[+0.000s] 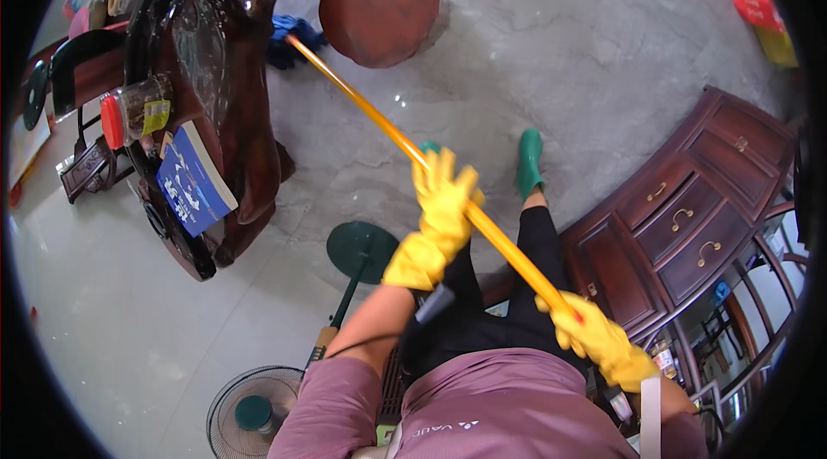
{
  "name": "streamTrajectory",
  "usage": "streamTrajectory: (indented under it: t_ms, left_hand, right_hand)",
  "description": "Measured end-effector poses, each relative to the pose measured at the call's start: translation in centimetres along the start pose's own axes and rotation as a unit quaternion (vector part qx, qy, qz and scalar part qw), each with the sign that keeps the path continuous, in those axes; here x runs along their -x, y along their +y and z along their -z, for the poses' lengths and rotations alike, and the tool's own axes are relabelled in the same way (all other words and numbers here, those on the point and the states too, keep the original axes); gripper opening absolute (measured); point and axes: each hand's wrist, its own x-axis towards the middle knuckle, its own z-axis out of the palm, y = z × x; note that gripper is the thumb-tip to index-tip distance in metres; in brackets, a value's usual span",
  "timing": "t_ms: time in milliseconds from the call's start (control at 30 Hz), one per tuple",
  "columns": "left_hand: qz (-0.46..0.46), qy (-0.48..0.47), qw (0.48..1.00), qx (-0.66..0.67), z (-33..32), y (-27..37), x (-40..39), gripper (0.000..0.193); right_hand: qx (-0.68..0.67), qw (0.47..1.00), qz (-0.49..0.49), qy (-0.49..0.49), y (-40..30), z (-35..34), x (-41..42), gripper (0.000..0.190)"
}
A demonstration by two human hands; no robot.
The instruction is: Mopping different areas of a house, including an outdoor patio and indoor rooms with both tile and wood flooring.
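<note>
Both hands wear yellow rubber gloves and are on the orange handle of a mop (pixel 375 113). My left hand (pixel 446 200) is partway along the handle, its fingers spread and the pole passing against the palm. Nearer my body at the lower right, my right hand (pixel 591 333) is closed around the handle's upper end. The blue mop head (pixel 294 42) lies on the grey marbled floor (pixel 478 97), between a dark carved wooden table (pixel 223 71) and a round reddish-brown stool (pixel 380 7). Part of the mop head is hidden by the table.
On the table are a blue book (pixel 194 181) and a red-lidded jar (pixel 139 113). A standing fan (pixel 255 414) with a round green base (pixel 362 252) is at lower left. A dark wooden cabinet (pixel 678 207) stands right; a red bag (pixel 757 3) is farther up. Green boots (pixel 530 162) cover my feet.
</note>
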Motion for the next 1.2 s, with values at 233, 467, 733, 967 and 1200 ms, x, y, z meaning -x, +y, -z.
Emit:
streamTrajectory:
  t_ms: [233, 467, 733, 967, 1200]
  left_hand:
    - [-0.041, -0.087, 0.976, 0.197, 1.9, 8.1, 5.2, 0.018]
    - [-0.005, 0.015, 0.995, 0.099, 2.0, -6.7, -3.9, 0.039]
    - [0.055, 0.075, 0.995, -0.041, 4.9, -18.5, -10.3, 0.032]
    - [-0.02, -0.053, 0.998, -0.035, 3.9, -13.8, -9.4, 0.015]
    - [-0.004, 0.157, 0.987, 0.035, 2.3, 5.1, -6.6, 0.027]
  right_hand:
    - [-0.101, 0.974, -0.196, -0.043, 7.5, 0.3, 9.8, 0.023]
    - [-0.073, 0.995, 0.031, -0.056, -3.6, -5.9, -1.4, 0.034]
    - [0.019, 0.969, 0.244, 0.04, -10.0, -11.5, -9.0, 0.056]
    - [0.158, 0.981, 0.073, 0.083, -6.8, -5.6, 3.6, 0.059]
    - [0.443, 0.862, -0.078, 0.235, -8.2, 2.5, 18.5, 0.059]
